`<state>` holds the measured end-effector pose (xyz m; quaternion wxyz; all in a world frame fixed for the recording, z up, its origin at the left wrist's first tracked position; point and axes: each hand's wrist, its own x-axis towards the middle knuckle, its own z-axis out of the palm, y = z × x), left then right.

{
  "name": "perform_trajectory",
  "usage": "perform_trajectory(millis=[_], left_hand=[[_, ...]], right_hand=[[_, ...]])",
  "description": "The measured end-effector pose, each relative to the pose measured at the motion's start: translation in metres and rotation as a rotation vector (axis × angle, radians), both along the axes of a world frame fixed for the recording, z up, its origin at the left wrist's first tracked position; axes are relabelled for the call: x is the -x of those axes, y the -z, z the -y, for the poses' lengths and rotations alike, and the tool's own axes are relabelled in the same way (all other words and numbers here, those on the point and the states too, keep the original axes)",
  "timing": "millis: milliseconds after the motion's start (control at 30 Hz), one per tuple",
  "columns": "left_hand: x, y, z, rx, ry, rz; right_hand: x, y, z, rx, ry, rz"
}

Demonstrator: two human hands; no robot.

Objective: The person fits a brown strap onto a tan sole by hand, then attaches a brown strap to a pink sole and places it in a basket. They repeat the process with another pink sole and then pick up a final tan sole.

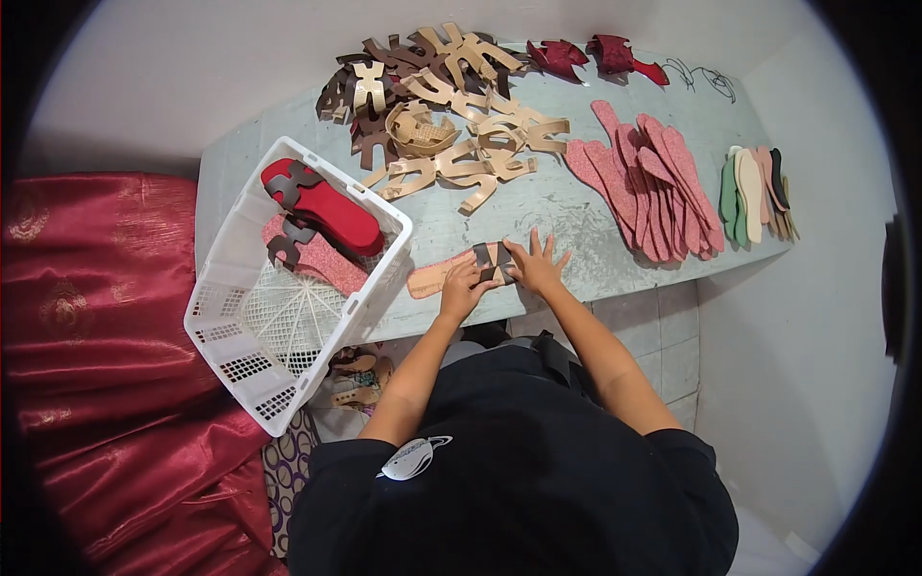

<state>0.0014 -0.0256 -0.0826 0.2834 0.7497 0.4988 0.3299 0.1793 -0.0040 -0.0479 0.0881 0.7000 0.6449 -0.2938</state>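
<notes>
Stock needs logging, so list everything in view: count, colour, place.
Table: one, pale grey, centre
Strap pieces: many, beige and brown, piled at back
Red straps: two, dark red, back edge
Cord: count unclear, black, far right corner
Pink soles: many, pink, right half
Other soles: several, green, cream, pink, black, right end
Basket: one, white, left
Sandals: at least two, red and pink, in basket
Strapped sole: one, pinkish tan, dark straps, front edge
Shoes: several, mixed, floor
Cloth: one, red, far left
Shirt: one, black, bottom
Left hand, right hand: two, bare, at strapped sole
</notes>
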Motion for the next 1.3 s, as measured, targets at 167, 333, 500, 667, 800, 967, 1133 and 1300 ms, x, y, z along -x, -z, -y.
perform_trajectory(millis=[167, 333, 500, 667, 800, 967, 1133, 1300], left_hand=[[0.001, -0.005, -0.008, 0.106, -0.009, 0.073], [0.0, 0.0, -0.011, 0.072, -0.027, 0.127], [-0.001, 0.001, -0.008, 0.07, -0.05, 0.098], [0.0, 0.005, -0.006, -0.05, -0.03, -0.01], [-0.006, -0.001, -0.006, 0.352, -0.145, 0.446], [-0.005, -0.001, -0.008, 0.387, -0.171, 0.411], [-0.002, 0.003, -0.01, 0.253, -0.152, 0.219], [-0.001, 0.0, -0.009, 0.125, -0.103, 0.127]], right_hand=[[0.0, 0.002, 0.001, -0.013, -0.005, 0.004], [0.001, 0.002, 0.001, -0.016, -0.013, 0.035], [0.002, 0.003, 0.002, -0.015, 0.011, 0.009], [0.002, 0.001, 0.001, 0.0, 0.015, 0.011], [0.001, 0.0, 0.001, 0.012, 0.025, -0.003], [0.002, 0.001, 0.002, 0.002, 0.033, -0.024], [0.001, 0.001, 0.002, -0.007, 0.031, -0.022], [0.001, 0.003, 0.002, -0.016, 0.005, 0.004]])
